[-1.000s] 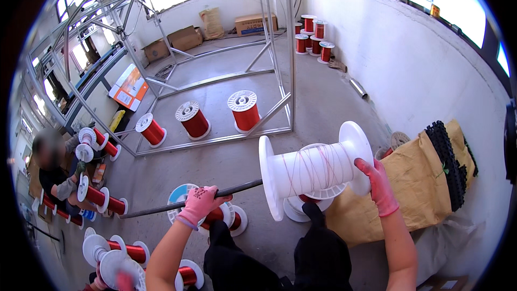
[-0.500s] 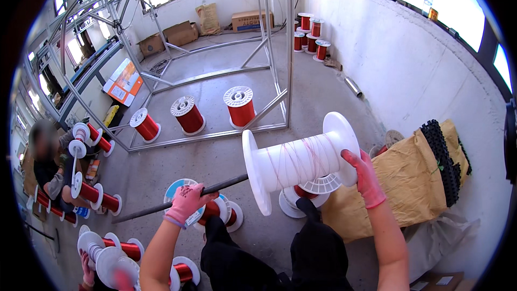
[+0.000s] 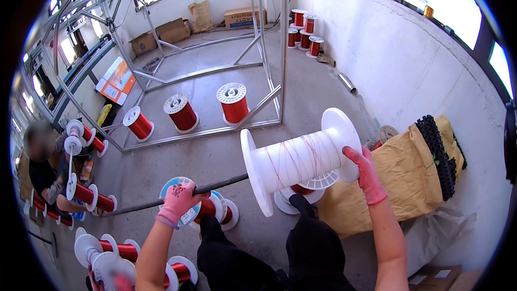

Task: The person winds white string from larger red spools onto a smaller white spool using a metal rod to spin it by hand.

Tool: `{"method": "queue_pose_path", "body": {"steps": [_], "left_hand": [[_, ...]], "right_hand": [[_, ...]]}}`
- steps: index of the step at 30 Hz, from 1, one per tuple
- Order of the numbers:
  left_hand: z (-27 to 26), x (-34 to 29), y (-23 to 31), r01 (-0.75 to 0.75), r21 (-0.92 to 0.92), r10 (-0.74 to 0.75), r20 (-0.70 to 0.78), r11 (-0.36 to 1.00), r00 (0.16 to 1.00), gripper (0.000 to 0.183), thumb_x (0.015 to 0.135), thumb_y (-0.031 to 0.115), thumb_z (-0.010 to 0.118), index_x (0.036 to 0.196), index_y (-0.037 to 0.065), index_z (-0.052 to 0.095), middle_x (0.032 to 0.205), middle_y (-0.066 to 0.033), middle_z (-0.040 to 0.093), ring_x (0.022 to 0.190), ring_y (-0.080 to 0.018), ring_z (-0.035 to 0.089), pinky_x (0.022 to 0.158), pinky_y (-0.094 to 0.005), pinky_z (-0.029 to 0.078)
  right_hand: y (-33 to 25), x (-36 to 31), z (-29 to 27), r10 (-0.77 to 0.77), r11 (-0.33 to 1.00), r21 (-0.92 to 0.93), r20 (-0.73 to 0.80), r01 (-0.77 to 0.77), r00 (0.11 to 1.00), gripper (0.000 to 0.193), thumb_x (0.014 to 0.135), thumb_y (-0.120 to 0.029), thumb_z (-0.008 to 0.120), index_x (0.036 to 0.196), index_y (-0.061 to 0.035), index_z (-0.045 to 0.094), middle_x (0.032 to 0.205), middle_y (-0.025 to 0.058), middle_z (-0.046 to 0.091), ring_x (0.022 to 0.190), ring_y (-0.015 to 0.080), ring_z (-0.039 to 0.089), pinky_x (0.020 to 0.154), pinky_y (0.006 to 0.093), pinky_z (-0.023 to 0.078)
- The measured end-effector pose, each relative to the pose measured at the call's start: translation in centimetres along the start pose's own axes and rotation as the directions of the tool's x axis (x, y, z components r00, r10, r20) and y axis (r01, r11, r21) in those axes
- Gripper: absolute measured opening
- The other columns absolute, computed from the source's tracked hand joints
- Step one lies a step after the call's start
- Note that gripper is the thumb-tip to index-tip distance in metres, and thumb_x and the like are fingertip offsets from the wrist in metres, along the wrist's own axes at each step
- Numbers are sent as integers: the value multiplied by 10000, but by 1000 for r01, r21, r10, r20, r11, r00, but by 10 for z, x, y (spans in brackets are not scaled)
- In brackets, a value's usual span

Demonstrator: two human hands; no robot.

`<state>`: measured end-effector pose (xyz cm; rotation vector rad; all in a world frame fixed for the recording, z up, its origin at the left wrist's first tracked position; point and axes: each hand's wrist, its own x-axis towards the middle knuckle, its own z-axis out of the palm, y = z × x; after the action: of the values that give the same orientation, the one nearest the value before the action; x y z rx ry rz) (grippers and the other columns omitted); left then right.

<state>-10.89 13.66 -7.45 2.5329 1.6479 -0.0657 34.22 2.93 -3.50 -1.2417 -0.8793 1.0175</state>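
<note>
A large white plastic spool [image 3: 301,159], nearly bare with a few thin red strands, sits on a dark metal rod [image 3: 221,183] held level in front of me. My right hand [image 3: 365,170], in a pink glove, grips the spool's right flange. My left hand [image 3: 177,200], also gloved in pink, is closed around the rod to the left of the spool. The rod's far left end reaches toward a seated person [image 3: 46,170].
Three red wire spools [image 3: 183,112] stand inside a metal frame [image 3: 269,70]. More red spools lie on the floor at lower left [image 3: 121,248] and stand by the far wall [image 3: 302,29]. A brown paper sack [image 3: 404,183] with black rubber strips leans at right.
The spool and rod have shifted slightly left and lower in view; my grip on both stays the same.
</note>
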Motion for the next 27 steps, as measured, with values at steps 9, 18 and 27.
{"method": "queue_pose_path", "body": {"steps": [9, 18, 27], "left_hand": [[-3, 2, 6, 38, 6, -38, 54, 999, 998, 507, 831, 555, 619, 789, 50, 652, 760, -151, 662, 712, -308, 648, 643, -412, 489], [1, 0, 5, 24, -23, -23, 19, 999, 1000, 492, 834, 532, 623, 768, 46, 650, 711, -156, 649, 677, -316, 642, 638, -417, 486], [0, -3, 21, -5, 32, 3, 67, 999, 998, 565, 823, 615, 560, 826, 56, 644, 772, -151, 672, 738, -324, 664, 663, -426, 504]], "right_hand": [[-8, -1, -3, 0, 999, -38, 47, 2, 999, 481, 849, -260, 678, 1228, 15, 571, 1089, 63, 630, 1005, 134, 566, 890, 286, 432], [-10, -11, 0, -50, 997, -61, 13, 51, 999, 480, 841, -255, 676, 1229, 7, 569, 1088, 62, 626, 1007, 132, 561, 895, 280, 428], [-6, -21, 33, -134, 973, -165, 153, 159, 979, 551, 826, -216, 693, 1291, 14, 511, 1127, 70, 614, 1045, 136, 549, 925, 294, 429]]}}
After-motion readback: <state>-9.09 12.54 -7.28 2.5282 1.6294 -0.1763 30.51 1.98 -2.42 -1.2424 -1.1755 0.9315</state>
